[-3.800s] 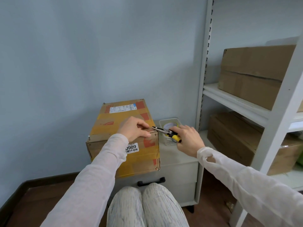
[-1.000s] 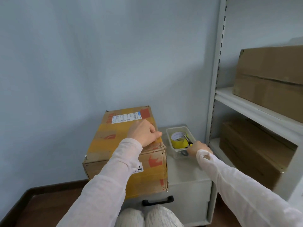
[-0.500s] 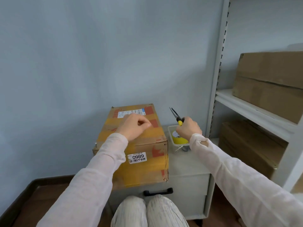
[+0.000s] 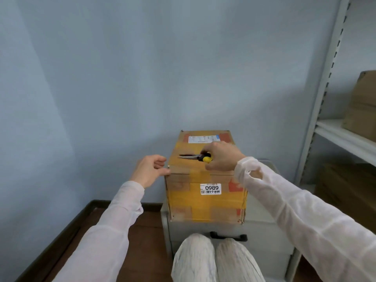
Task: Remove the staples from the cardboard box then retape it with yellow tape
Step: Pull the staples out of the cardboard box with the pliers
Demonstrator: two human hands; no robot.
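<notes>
A cardboard box (image 4: pixel 205 202) wrapped in yellow tape, with a white "0989" label on its near face, stands on a low grey cabinet (image 4: pixel 264 239). My right hand (image 4: pixel 221 158) grips yellow-handled pliers (image 4: pixel 196 157) over the box top, jaws pointing left. My left hand (image 4: pixel 149 169) sits at the box's near left top corner, thumb and fingertips touching the edge, where a small staple shows. The tape roll is hidden behind my right arm.
A grey metal shelf unit (image 4: pixel 329 82) stands at the right with brown cartons (image 4: pixel 360 106) on its boards. A blue wall is close behind the box. Dark wood floor (image 4: pixel 130 226) lies left of the cabinet. My knees (image 4: pixel 213 259) are in front of its drawer handle.
My right hand carried the pliers from above the tray leftward over the box top. My left hand slid off the top to the near left corner. The view shifted left.
</notes>
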